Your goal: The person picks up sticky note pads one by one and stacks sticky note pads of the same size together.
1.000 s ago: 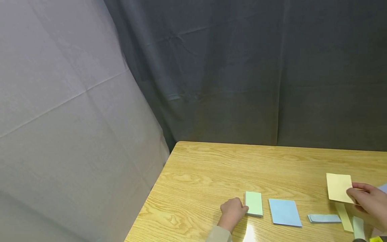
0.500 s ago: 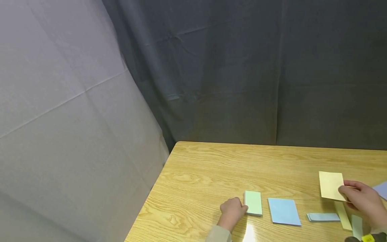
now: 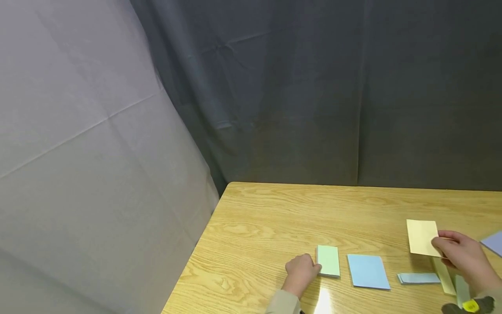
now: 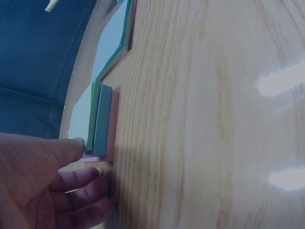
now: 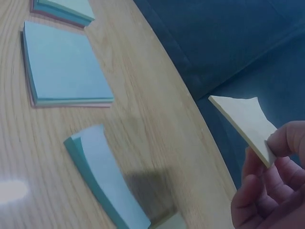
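My right hand (image 3: 462, 257) pinches a yellow sticky note pad (image 3: 422, 237) by its right edge. In the right wrist view that pad (image 5: 248, 121) is raised above the table, its far corner slightly bent. My left hand (image 3: 302, 272) is at the near left corner of a small stack of sticky note pads (image 3: 328, 261), green on top. The left wrist view shows the thumb (image 4: 71, 150) pressed on that corner, fingers curled beside it, with teal and pink pads under the green one. To its right lies a larger square blue sticky note stack (image 3: 368, 271).
Narrow blue-green strip pads (image 3: 418, 278) lie right of the square stack. A yellow strip (image 3: 444, 277) and a pale green strip (image 3: 462, 291) lie partly under my right hand. A lavender pad (image 3: 493, 242) is at the right edge. A dark curtain (image 3: 274, 109) hangs behind the wooden table (image 3: 255, 231).
My right hand has moved left with the yellow pad, uncovering more of the lavender pad. The left hand has stayed at the small stack.
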